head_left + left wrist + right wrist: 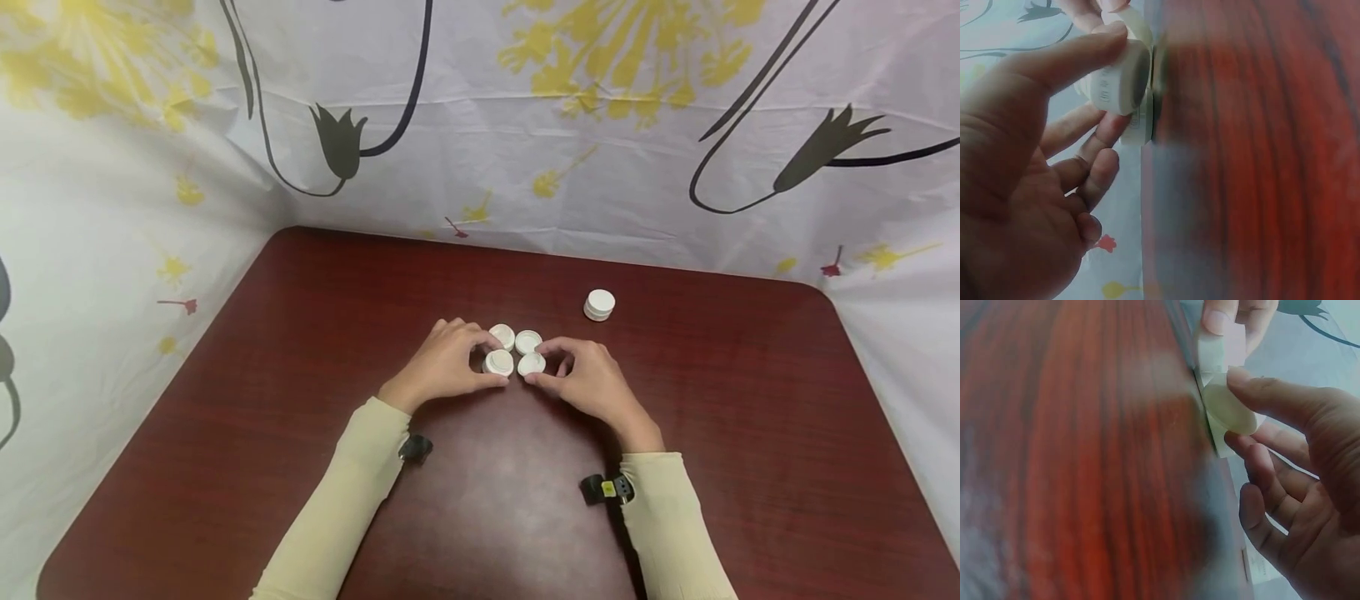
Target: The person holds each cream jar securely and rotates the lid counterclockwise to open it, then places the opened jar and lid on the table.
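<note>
Near the middle of the dark red table, my left hand (453, 365) pinches a small white round jar (498, 363) between thumb and fingers. Raised lettering shows on its side wall (1107, 87) in the left wrist view, and the jar is tilted there. Just to its right, my right hand (592, 382) pinches a white round lid (1230, 406), thin and tipped at an angle. Right behind these, two more white round pieces stand on the table: one behind the jar (502, 335), partly covered by my left fingers, and a shallow rimmed one (528, 341) behind the lid.
A closed white jar (599, 305) stands farther back to the right. The table (225, 433) ends at a white cloth (450, 142) printed with yellow and grey flowers, which hangs behind and at both sides. Each wrist carries a small black camera (415, 449).
</note>
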`<control>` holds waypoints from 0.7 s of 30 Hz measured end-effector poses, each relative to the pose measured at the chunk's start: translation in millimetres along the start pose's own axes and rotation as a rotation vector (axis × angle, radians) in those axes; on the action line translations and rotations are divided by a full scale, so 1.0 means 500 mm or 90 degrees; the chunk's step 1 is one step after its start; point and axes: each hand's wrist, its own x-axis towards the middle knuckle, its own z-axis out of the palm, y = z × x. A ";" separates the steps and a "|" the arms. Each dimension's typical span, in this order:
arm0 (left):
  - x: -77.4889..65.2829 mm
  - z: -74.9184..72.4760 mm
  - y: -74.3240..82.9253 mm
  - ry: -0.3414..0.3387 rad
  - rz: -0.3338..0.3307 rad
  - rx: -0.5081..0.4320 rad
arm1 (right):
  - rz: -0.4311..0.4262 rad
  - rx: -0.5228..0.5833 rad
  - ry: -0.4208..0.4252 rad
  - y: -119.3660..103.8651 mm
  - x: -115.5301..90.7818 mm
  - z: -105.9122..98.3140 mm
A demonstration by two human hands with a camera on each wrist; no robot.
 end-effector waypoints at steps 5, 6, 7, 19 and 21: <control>-0.003 0.000 -0.009 -0.010 -0.009 0.005 | -0.008 -0.006 -0.004 0.001 0.001 0.003; -0.003 0.000 -0.010 -0.009 -0.010 0.003 | -0.008 -0.008 -0.005 0.001 0.001 0.003; -0.003 0.001 -0.011 -0.008 -0.011 0.001 | -0.007 -0.011 -0.006 0.002 0.002 0.004; 0.001 0.000 -0.014 -0.013 -0.024 -0.008 | -0.007 -0.045 -0.015 0.009 0.002 0.010; 0.001 0.000 -0.014 -0.013 -0.022 -0.010 | -0.007 -0.049 -0.014 0.009 0.002 0.010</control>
